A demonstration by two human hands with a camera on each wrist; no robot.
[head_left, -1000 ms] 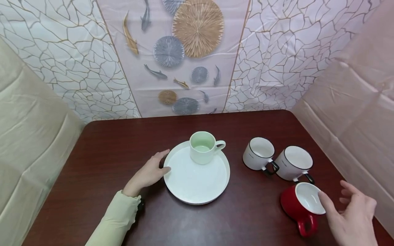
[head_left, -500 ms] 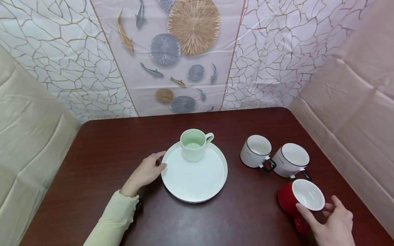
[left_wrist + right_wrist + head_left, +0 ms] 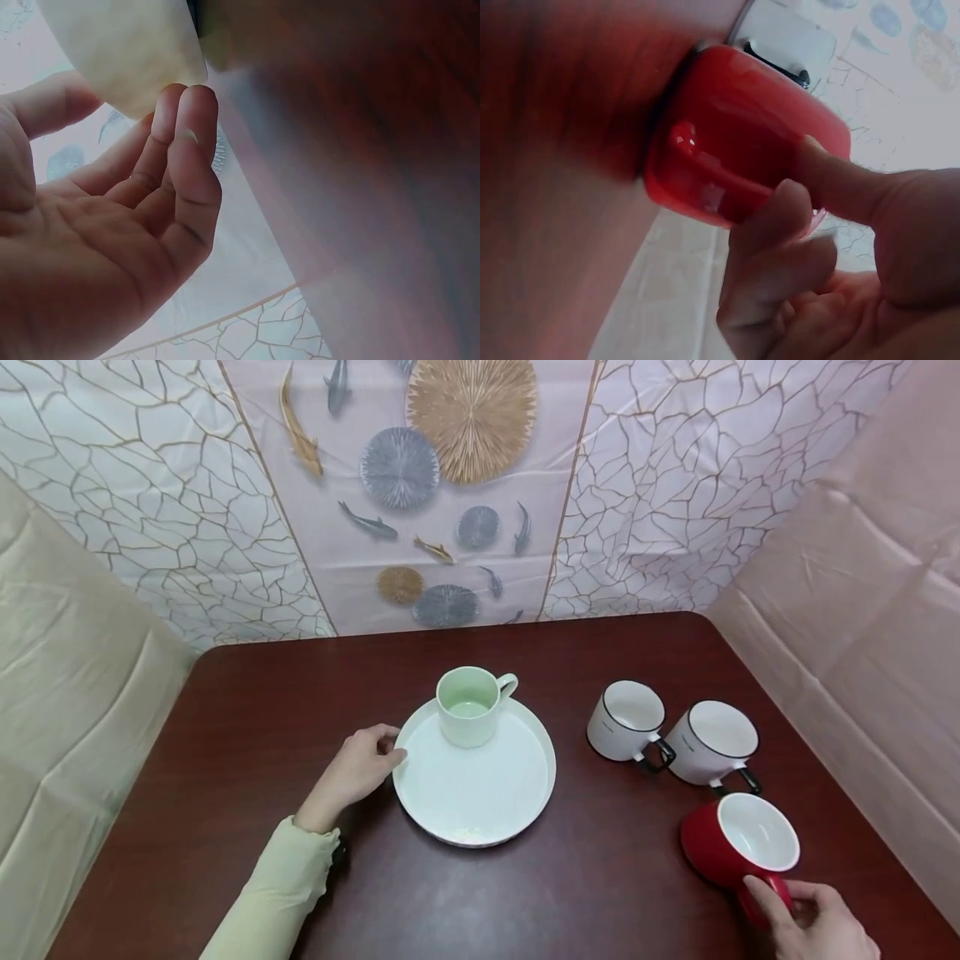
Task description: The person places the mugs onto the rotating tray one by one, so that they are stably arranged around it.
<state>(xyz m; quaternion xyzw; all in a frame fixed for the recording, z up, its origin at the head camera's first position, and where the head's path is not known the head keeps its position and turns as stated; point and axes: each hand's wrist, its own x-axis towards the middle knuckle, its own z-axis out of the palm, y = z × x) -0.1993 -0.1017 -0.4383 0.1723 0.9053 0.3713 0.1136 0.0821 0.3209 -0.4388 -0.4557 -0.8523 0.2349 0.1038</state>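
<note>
At the right, my right hand [image 3: 817, 928] pinches the handle of a red mug [image 3: 712, 847] with a white inside. The right wrist view shows thumb and curled fingers about that handle, close against the red wall [image 3: 735, 127]. My left hand [image 3: 356, 770] holds the left rim of a round white plate [image 3: 480, 797], thumb over the edge and fingers at its outer side. In the left wrist view the plate [image 3: 127, 45] lies between thumb and bent fingers. On the plate's far part stands a pale green mug [image 3: 467, 718], handle to the right.
Two white mugs with black rims and handles, one at the left [image 3: 622, 727] and one at the right [image 3: 708, 747], stand just beyond the red mug. All rest on a dark red-brown table [image 3: 585, 893]. A patterned cloth backdrop [image 3: 645, 510] rises behind it.
My right hand has moved left to the red mug and taken its handle. The left hand's fingers have drawn in at the plate's rim. The view has shifted slightly.
</note>
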